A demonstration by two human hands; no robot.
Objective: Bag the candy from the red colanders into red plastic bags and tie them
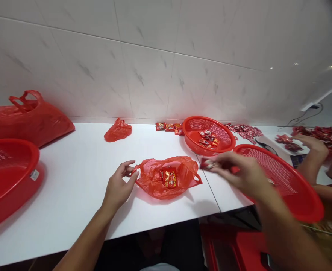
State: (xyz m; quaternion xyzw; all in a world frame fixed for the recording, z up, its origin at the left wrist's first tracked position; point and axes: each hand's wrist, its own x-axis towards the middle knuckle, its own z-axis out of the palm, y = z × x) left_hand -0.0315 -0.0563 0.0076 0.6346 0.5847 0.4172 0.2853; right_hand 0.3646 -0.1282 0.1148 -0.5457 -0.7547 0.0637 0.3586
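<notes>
A thin red plastic bag lies spread on the white table, its mouth gaping upward. Several small red snack packets with yellow print show inside it. The fingers and thumb of my left hand pinch the bag's left handle. To the right of the bag, my right hand is smeared by motion. Its fingertips grip a small red-and-white packet, whose print is too blurred to read. Behind that hand stands a round red basket with several packets in it.
A large oval red basket is at right, another at left. Along the wall lie a filled red bag, a crumpled red bag and more packets. Another person's hand is over a white tray at far right.
</notes>
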